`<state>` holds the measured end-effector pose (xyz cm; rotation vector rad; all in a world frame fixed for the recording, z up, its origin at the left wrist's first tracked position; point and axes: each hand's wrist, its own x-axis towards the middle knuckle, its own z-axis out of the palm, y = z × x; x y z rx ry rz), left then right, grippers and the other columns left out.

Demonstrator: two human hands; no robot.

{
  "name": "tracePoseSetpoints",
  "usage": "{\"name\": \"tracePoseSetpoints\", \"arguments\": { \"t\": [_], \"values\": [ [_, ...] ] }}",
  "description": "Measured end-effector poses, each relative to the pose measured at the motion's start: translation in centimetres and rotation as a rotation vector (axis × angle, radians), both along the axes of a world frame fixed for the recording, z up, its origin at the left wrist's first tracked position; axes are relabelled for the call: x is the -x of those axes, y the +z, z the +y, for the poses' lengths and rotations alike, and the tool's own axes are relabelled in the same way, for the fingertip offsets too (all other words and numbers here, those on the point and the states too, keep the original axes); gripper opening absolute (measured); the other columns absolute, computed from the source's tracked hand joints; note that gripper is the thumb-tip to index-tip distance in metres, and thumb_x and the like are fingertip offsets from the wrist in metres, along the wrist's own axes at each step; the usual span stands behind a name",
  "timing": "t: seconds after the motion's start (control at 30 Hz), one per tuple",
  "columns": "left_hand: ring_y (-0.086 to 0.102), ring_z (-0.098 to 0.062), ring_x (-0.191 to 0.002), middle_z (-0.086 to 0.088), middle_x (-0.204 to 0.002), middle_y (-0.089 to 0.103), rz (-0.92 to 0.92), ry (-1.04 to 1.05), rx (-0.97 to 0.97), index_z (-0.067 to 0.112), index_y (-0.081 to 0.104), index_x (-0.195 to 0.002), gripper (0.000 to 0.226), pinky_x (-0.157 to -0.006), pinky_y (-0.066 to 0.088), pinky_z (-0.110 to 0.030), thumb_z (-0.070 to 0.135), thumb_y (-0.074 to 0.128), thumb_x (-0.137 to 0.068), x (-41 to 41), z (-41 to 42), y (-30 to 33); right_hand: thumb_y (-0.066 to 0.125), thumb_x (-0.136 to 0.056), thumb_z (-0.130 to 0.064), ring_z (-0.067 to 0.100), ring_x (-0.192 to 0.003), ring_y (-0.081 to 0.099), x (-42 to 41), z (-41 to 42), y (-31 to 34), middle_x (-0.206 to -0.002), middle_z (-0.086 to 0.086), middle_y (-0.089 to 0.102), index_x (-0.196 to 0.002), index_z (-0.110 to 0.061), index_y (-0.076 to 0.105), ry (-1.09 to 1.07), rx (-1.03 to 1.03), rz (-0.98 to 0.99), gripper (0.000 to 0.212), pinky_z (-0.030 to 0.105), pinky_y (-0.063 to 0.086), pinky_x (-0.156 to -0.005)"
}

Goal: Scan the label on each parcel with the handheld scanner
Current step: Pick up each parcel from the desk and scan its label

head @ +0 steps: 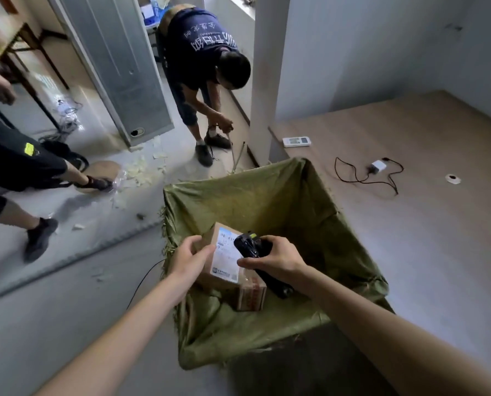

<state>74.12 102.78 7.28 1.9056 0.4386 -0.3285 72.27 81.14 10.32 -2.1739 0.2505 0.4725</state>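
A brown cardboard parcel (224,284) with a white shipping label (227,257) on top sits inside an open green woven sack (267,201). My left hand (191,257) grips the parcel's left top edge. My right hand (275,260) is closed around a black handheld scanner (248,245), whose head hovers just over the right side of the label. The scanner's handle (278,287) points down past the parcel's right side. A thin black cable (144,278) trails over the sack's left rim onto the floor.
A wooden platform (410,224) on the right carries a white remote (296,141), a charger with black cable (377,167) and a tape roll (452,178). A person bends over near a white pillar (267,81). Another person's legs (35,172) stand at left amid paper scraps.
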Motion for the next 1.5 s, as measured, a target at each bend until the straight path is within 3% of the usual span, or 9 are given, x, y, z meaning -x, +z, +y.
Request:
{"name": "tracePoseSetpoints", "arguments": {
  "t": [0.17,0.3,0.43,0.57,0.67,0.83,0.93,1.07,1.5],
  "values": [
    [0.054,-0.025,-0.124,-0.005,-0.132,0.06,-0.039,-0.087,-0.118,0.024,0.062,-0.128,0.055,-0.103,0.044,-0.036,0.045,0.074,-0.079,-1.8,-1.4,1.0,0.093,-0.064,-0.058,0.013,-0.104,0.069,-0.4,-4.1,1.4,-0.116,-0.006,0.073,-0.128,-0.026,0.068,-0.013,0.127,0.016,0.076,0.038,0.059,-0.092],
    [0.052,-0.026,-0.129,-0.011,-0.135,0.06,-0.127,-0.19,-0.051,0.017,0.065,-0.124,0.036,-0.109,0.042,-0.041,0.021,0.074,-0.09,-4.1,-6.2,3.2,0.092,-0.064,-0.058,0.014,-0.097,0.07,1.2,-10.4,4.4,-0.109,-0.006,0.073,-0.122,-0.033,0.066,-0.105,0.177,-0.015,0.068,0.035,0.061,-0.087],
    [0.05,-0.028,-0.133,-0.012,-0.136,0.059,-0.216,-0.395,-0.01,0.014,0.067,-0.121,0.03,-0.112,0.039,-0.042,0.013,0.072,-0.092,-5.1,-15.6,7.0,0.092,-0.068,-0.051,0.013,-0.085,0.071,5.8,-18.9,8.5,-0.097,-0.003,0.076,-0.113,-0.027,0.07,-0.27,0.219,-0.071,0.056,0.031,0.061,-0.074],
    [0.051,-0.025,-0.131,-0.004,-0.135,0.059,-0.323,-0.693,0.025,0.015,0.065,-0.127,0.031,-0.113,0.039,-0.045,0.021,0.066,-0.097,-2.0,-28.1,12.5,0.088,-0.071,-0.055,0.019,-0.083,0.071,14.0,-28.0,14.0,-0.091,-0.001,0.073,-0.107,-0.023,0.068,-0.465,0.29,-0.079,0.052,0.032,0.054,-0.069],
    [0.056,-0.019,-0.122,0.002,-0.129,0.062,-0.363,-0.898,0.076,0.015,0.064,-0.13,0.036,-0.107,0.044,-0.04,0.025,0.068,-0.095,2.8,-37.7,16.8,0.086,-0.066,-0.06,0.019,-0.086,0.07,22.0,-34.8,18.3,-0.089,-0.003,0.073,-0.103,-0.026,0.07,-0.651,0.357,-0.056,0.052,0.032,0.054,-0.074],
    [0.066,-0.021,-0.105,-0.013,-0.116,0.069,-0.409,-1.165,0.177,0.008,0.061,-0.135,0.047,-0.084,0.044,-0.023,0.024,0.073,-0.092,14.2,-52.4,23.6,0.076,-0.053,-0.075,0.018,-0.085,0.071,37.1,-44.1,24.2,-0.083,-0.009,0.074,-0.09,-0.032,0.071,-0.962,0.439,-0.031,0.056,0.035,0.056,-0.079],
    [0.064,-0.017,-0.114,-0.007,-0.127,0.067,-0.474,-1.365,0.176,0.021,0.06,-0.139,0.064,-0.095,0.047,-0.026,0.053,0.074,-0.084,21.7,-59.8,25.9,0.075,-0.049,-0.079,0.014,-0.084,0.071,45.9,-48.0,26.8,-0.084,-0.011,0.075,-0.098,-0.034,0.075,-1.095,0.491,-0.028,0.067,0.033,0.059,-0.079],
    [0.049,-0.017,-0.137,0.0,-0.146,0.056,-0.582,-1.495,0.163,0.024,0.064,-0.136,0.055,-0.115,0.037,-0.034,0.053,0.068,-0.089,31.5,-68.0,27.4,0.084,-0.059,-0.07,0.014,-0.087,0.072,56.6,-52.2,28.5,-0.094,-0.008,0.076,-0.105,-0.033,0.076,-1.233,0.516,-0.02,0.06,0.034,0.061,-0.081],
    [0.063,-0.021,-0.12,-0.005,-0.13,0.067,-0.535,-1.786,0.203,0.02,0.057,-0.141,0.064,-0.107,0.048,-0.042,0.057,0.065,-0.09,53.7,-85.3,25.5,0.083,-0.062,-0.076,0.021,-0.111,0.064,80.2,-60.6,26.9,-0.126,-0.001,0.07,-0.131,-0.027,0.067,-1.594,0.545,0.078,0.086,0.034,0.054,-0.088]
  ]
}}
